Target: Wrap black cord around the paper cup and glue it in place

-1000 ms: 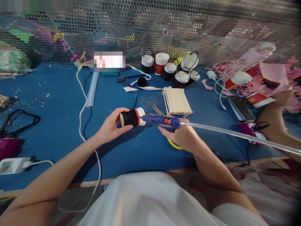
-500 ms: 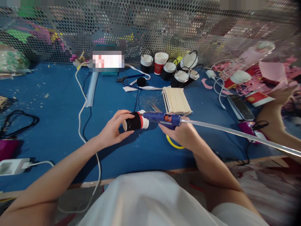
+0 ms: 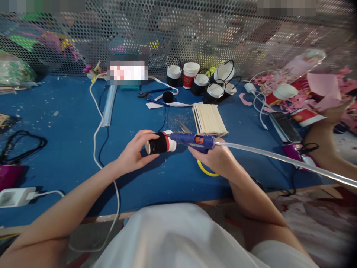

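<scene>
Lying on its side, a paper cup [image 3: 158, 144] wrapped largely in black yarn is gripped between the thumb and fingers of my left hand [image 3: 138, 150]. A red and white band shows at its right end. My right hand [image 3: 216, 156] is wrapped around a blue glue gun [image 3: 192, 140], whose nozzle points left and meets the cup near the yarn's edge. A long clear glue stick [image 3: 279, 155] sticks out of the gun's back. From the cup a black strand runs up to a ball of black yarn [image 3: 167, 97]. Scissors with a yellow handle [image 3: 206, 170] lie partly under my right hand.
Several cups with black wrapping and handles [image 3: 213, 93] and a red and white cup [image 3: 190, 76] stand before the perforated metal screen [image 3: 156, 37]. A bundle of wooden sticks [image 3: 210, 119], pliers [image 3: 147, 93] and a white cable [image 3: 96, 149] lie around. Another person's arm [image 3: 323, 137] is at right.
The cup has turned slightly in my left hand, and the yarn strand has shifted a little to the right. The glue gun stays almost still.
</scene>
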